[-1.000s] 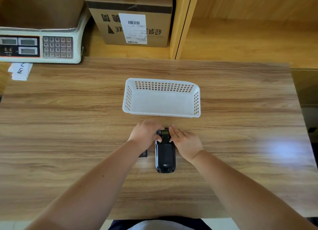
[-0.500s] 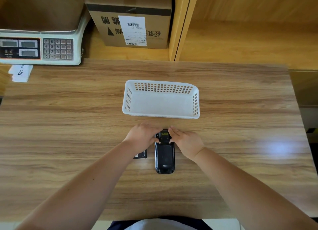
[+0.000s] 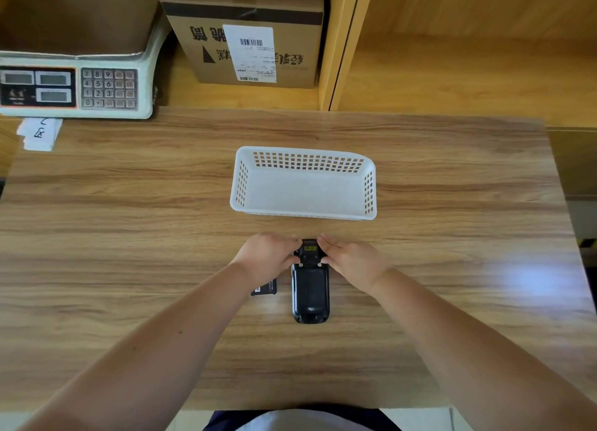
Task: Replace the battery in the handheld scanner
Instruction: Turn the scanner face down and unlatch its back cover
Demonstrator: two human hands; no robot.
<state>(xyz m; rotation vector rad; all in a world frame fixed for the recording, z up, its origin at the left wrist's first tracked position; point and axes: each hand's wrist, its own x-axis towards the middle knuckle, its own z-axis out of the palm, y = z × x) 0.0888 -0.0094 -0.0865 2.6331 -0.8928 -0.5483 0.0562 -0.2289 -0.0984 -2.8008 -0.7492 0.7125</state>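
The black handheld scanner [image 3: 310, 291] lies face down on the wooden table [image 3: 129, 237], its length running toward me. My left hand [image 3: 266, 256] presses on the left side of its far end. My right hand [image 3: 352, 259] presses on the right side of that end, fingers fairly flat. Both thumbs sit near two small screws or latches on the scanner's back. A flat black battery [image 3: 265, 288] lies on the table just left of the scanner, partly hidden under my left forearm.
An empty white plastic basket [image 3: 303, 216] stands just beyond my hands. A weighing scale [image 3: 77, 88] sits at the back left with paper slips [image 3: 38, 133] below it. A cardboard box [image 3: 248, 36] rests on the shelf behind.
Both hands stay at the scanner's far end, with fingers shifted slightly outward so more of the top label shows. The scanner and battery have not moved.
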